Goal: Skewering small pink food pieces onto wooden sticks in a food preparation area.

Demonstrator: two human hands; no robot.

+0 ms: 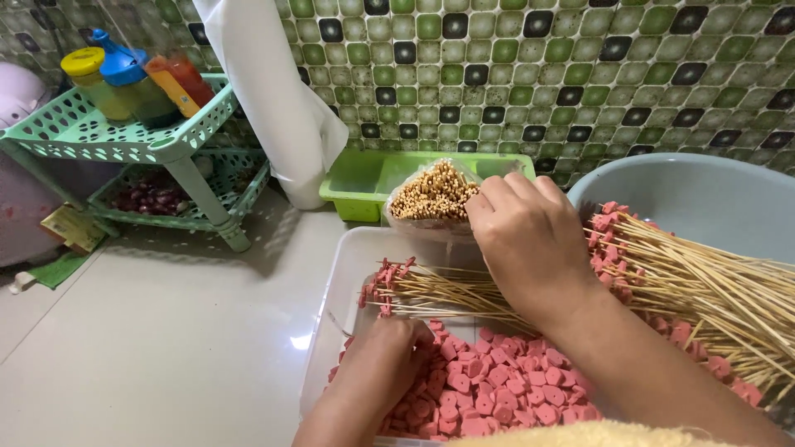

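Fingers [497,194] reach skewer bundle [432,192] beside green tray [364,178].

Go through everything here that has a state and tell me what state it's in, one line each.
Left hand: down in the pink sausage pieces.
Right hand: fingers at the bag of bare skewers.
Bag: open, upright, full.
White tray: holds loose pieces, some loaded skewers.
Blue basin: piled with loaded skewers.
Green tub: looks empty.

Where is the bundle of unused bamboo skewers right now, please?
The bundle of bamboo skewers stands upright at centre, under the right hand, before the green tray.
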